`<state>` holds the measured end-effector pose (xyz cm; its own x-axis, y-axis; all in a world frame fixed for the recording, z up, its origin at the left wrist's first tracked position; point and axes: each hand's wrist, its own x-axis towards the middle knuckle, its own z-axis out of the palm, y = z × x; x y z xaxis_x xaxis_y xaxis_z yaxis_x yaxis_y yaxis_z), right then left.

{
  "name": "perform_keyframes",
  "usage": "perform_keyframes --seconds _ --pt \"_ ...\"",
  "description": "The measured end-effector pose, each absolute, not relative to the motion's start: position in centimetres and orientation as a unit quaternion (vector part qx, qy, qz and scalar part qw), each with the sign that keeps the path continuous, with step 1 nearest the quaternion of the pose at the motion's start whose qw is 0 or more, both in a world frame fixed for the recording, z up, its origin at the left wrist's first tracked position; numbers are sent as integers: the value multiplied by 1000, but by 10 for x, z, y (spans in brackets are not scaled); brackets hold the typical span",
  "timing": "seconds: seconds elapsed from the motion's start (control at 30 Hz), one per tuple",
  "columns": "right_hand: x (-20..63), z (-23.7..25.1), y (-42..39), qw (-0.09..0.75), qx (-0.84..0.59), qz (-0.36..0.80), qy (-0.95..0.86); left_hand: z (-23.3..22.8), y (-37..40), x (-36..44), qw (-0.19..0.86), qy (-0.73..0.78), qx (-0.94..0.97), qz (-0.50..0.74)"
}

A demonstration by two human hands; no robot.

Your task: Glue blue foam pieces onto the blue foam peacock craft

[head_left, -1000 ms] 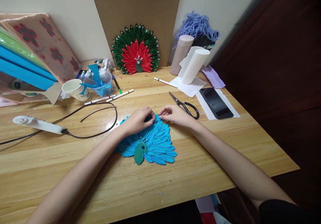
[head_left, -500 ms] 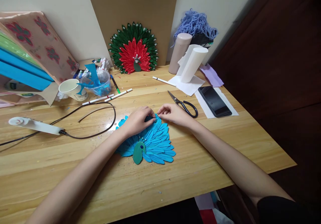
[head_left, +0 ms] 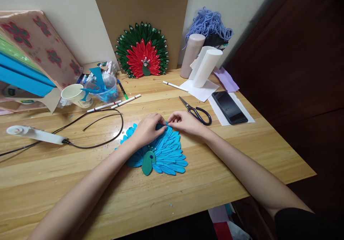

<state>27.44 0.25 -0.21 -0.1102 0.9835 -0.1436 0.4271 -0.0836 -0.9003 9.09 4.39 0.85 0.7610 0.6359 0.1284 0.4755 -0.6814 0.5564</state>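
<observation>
Seemingly to steady it, the left hand (head_left: 147,128) presses on the blue paper peacock (head_left: 158,152) lying flat mid-table (head_left: 242,150), while the right hand (head_left: 185,121) pinches a petal at its far edge; scissors (head_left: 197,113) lie just beyond.

Fingertips of right hand (head_left: 185,122) drawn closer to left hand (head_left: 147,128) atop blue paper peacock (head_left: 161,152).

arms: 2, bare | right sleeve (head_left: 298,222): black, seemingly short; rest unseen
</observation>
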Motion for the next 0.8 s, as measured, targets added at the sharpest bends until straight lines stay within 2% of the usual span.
perform_keyframes --seconds 0.8 --pt "277 6 2 282 -570 453 -625 9 46 88 277 300 900 156"
